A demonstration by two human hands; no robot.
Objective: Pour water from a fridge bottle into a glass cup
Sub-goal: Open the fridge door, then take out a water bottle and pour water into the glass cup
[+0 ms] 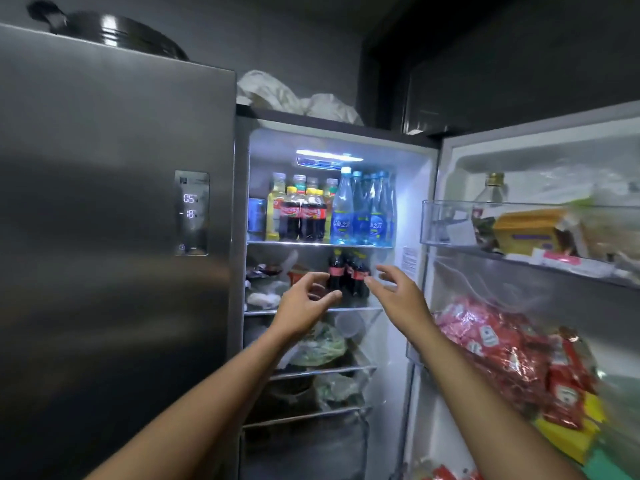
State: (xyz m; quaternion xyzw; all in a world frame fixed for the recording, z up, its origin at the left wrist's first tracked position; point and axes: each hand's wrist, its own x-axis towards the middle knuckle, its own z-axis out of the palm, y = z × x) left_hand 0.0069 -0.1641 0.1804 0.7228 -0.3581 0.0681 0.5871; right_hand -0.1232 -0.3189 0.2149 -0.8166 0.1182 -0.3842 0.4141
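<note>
The fridge's right compartment stands open. On its top shelf (318, 243), at the right, stand several blue water bottles (342, 209). Both my arms reach into the fridge at the second shelf, below those bottles. My left hand (304, 303) is open with its fingers curled, just left of the dark cola bottles (348, 273). My right hand (398, 292) is open too, fingers spread, just right of them. Neither hand touches a bottle. No glass cup is in view.
Cola and yellow-capped drink bottles (298, 213) fill the left of the top shelf. The open door (533, 258) at the right holds bins with packets and red sauce sachets (502, 344). The closed left door (104, 220) carries a display panel. Bagged food lies on the lower shelves.
</note>
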